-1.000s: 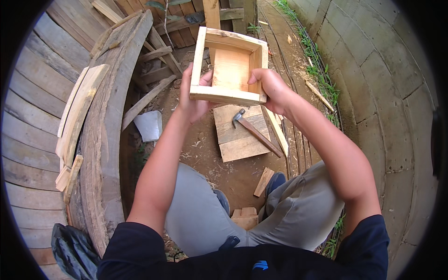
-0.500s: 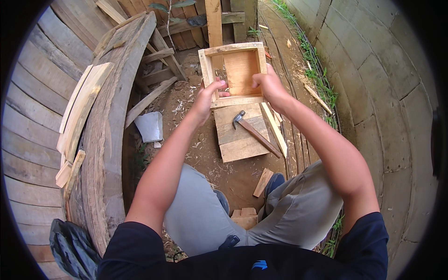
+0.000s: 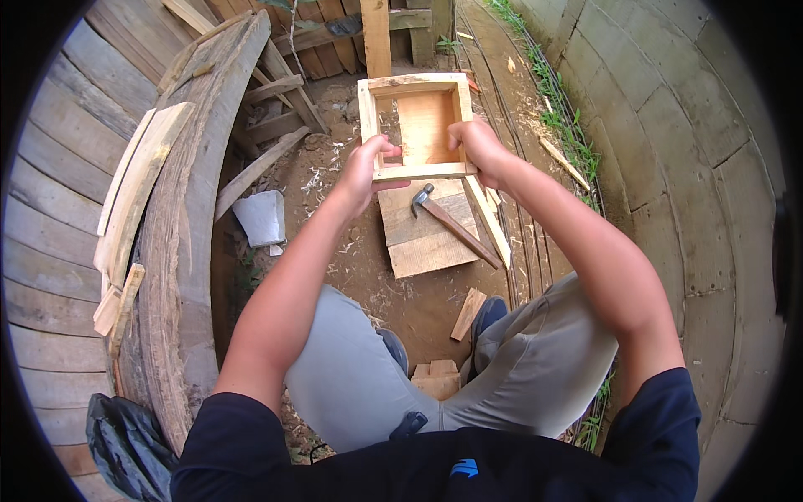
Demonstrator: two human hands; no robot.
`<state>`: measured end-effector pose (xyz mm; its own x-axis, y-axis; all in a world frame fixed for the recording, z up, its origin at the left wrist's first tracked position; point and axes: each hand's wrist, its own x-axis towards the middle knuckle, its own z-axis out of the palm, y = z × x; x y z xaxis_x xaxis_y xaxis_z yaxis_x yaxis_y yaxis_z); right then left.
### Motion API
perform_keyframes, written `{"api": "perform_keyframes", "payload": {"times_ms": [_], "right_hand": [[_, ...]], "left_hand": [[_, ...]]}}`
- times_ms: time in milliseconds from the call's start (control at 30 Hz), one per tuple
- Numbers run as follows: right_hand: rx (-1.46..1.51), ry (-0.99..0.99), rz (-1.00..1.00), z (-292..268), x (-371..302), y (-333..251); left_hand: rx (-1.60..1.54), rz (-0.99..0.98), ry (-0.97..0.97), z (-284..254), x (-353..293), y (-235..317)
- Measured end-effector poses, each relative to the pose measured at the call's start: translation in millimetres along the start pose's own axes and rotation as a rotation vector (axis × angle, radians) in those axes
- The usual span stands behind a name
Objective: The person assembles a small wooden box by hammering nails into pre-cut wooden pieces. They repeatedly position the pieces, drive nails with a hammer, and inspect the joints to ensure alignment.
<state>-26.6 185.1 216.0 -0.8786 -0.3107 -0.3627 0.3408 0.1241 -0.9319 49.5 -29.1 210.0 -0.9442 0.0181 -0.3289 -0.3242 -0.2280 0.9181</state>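
Between my two hands I hold up a small square wooden box frame [image 3: 418, 82] with a board partly covering its back; a gap shows at its left side. My left hand [image 3: 366, 170] grips the lower left corner, thumb over the inner edge. My right hand [image 3: 483, 151] is closed round the right side, thumb inside the frame. Below the frame, a claw hammer [image 3: 456, 226] with a wooden handle lies on a low wooden block [image 3: 431, 253], its head at the upper left.
A thick plank bench [image 3: 191, 251] runs along my left, with loose wood strips [image 3: 149, 184] on it. A white stone block [image 3: 261, 219] sits on the dirt. Wood offcuts [image 3: 468, 314] lie near my feet. A concrete wall [image 3: 669, 167] rises on the right, thin rods alongside.
The box frame stays in both hands and has tilted slightly, its lower edge now more level. My left fingers have shifted lower, under its bottom edge. The whole view has moved a little.
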Motion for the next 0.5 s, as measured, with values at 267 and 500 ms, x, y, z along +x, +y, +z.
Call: {"api": "perform_keyframes", "payload": {"times_ms": [267, 500], "right_hand": [[-0.148, -0.405, -0.141, -5, -23, -20], [-0.399, -0.453, -0.356, -9, -16, -13]], "left_hand": [[-0.114, -0.215, 0.029, -28, 10, 11], [-0.09, -0.223, 0.016, -41, 3, 19]]}}
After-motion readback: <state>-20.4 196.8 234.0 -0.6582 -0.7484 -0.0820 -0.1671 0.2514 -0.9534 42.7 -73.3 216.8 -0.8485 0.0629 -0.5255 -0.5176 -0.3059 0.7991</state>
